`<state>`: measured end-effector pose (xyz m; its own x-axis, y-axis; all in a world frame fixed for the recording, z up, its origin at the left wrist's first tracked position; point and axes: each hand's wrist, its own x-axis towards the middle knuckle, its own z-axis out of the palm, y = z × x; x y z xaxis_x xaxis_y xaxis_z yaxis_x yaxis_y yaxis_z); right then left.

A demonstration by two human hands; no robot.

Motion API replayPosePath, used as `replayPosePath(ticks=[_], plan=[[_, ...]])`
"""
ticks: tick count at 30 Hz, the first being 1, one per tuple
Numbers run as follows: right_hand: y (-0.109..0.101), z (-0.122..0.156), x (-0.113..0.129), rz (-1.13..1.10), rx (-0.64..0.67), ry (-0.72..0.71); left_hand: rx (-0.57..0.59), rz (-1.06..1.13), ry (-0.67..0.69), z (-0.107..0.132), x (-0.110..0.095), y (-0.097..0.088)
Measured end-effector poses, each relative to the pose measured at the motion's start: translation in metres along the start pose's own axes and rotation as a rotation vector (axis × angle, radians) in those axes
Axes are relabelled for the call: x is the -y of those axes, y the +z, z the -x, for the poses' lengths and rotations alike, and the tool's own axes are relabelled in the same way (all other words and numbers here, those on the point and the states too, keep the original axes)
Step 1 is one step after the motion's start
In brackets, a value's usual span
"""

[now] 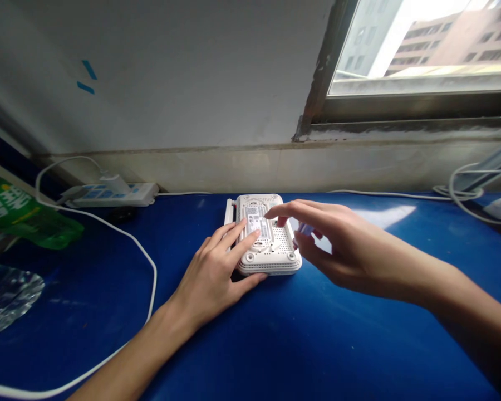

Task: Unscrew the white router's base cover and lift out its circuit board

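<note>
A white router (271, 262) lies upside down on the blue table, its perforated underside and a printed label (256, 223) facing up. My left hand (212, 273) presses on the router, with fingers across the label and the thumb at its front edge. My right hand (334, 248) is just right of the router, with the index finger reaching over its top. A small pale object (304, 228) is pinched between the right thumb and fingers. Its kind is hidden.
A white power strip (112, 195) stands by the wall at the back left, and a white cable (150, 267) curves past it. A green plastic bottle (25, 214) and crumpled clear plastic (4, 295) lie at the left. A window (421, 50) is above the back right.
</note>
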<state>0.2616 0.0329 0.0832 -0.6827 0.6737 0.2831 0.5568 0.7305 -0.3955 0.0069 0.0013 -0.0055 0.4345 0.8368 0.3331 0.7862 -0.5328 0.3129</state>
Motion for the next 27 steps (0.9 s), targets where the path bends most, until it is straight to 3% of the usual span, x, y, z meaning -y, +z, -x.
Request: replayPosePath(ticks=[6, 19, 27], plan=[[0.006, -0.003, -0.004, 0.051, -0.074, -0.027, -0.005, 0.003, 0.000, 0.000, -0.001, -0.001], [0.002, 0.004, -0.018, 0.078, 0.068, 0.022, -0.018, 0.014, 0.008, 0.001, 0.002, 0.001], [-0.002, 0.004, -0.011, 0.072, 0.101, -0.014, 0.003, 0.010, 0.002, 0.001, 0.003, -0.001]])
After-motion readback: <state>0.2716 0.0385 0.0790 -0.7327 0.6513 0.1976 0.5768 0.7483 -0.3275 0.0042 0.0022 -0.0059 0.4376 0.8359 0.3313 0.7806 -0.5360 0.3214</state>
